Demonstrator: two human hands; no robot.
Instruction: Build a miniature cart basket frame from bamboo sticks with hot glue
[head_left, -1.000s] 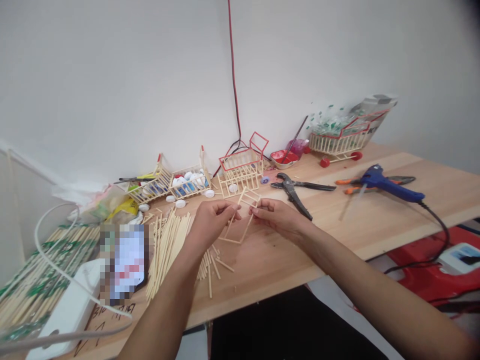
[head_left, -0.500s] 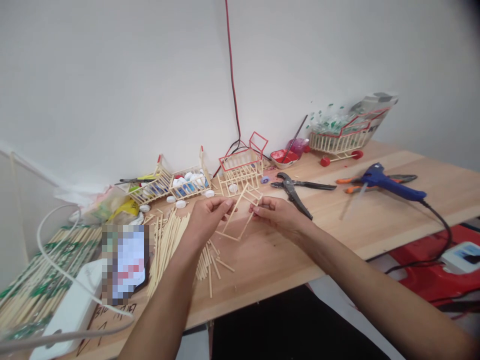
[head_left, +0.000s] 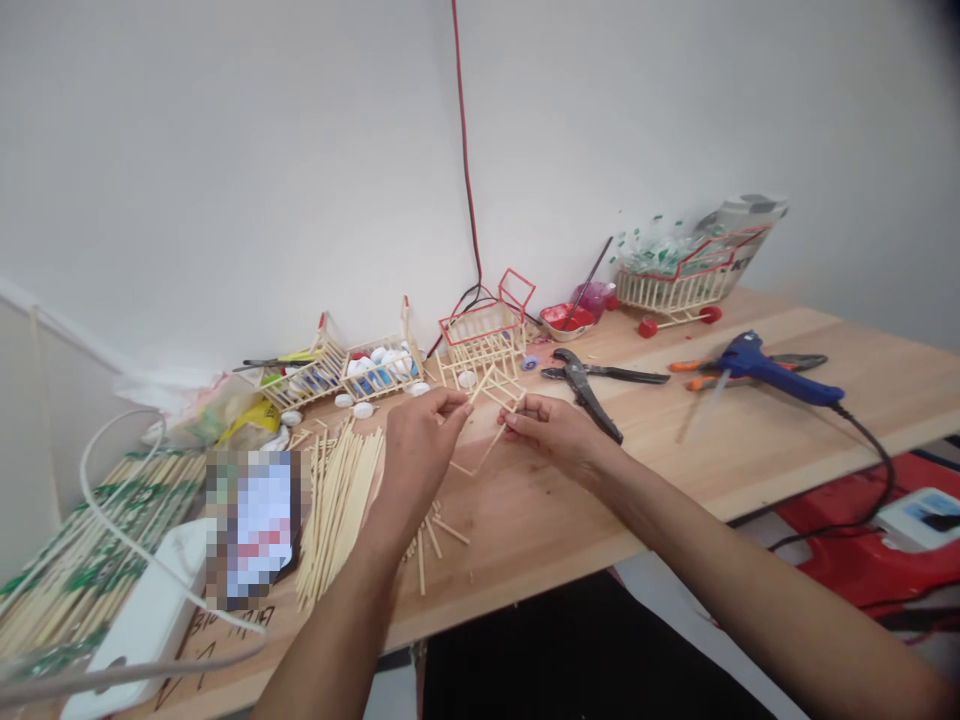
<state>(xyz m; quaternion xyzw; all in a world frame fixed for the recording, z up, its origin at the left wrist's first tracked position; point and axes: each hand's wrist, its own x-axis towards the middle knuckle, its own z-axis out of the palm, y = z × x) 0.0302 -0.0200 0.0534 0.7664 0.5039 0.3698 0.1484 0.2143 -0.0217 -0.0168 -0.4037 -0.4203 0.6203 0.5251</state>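
Between my hands, above the wooden table, is a small frame of thin wooden sticks, tilted, with rectangular openings. My right hand pinches its right side between thumb and fingers. My left hand has its thumb and fingertips closed on the frame's left side; the hand covers part of that side. Beneath my left forearm lie long loose sticks and shorter cut sticks. Just behind the frame stands a miniature stick-built shopping cart with a red-painted rim.
Two more stick carts stand at the back left. Cutting pliers, a blue glue gun and a red paint dish are to the right. A filled cart stands far right. A phone and white power strip lie left.
My left hand has shifted slightly right and turned over the frame's left side, covering more of it. My right hand keeps its pinch. The view has moved a little.
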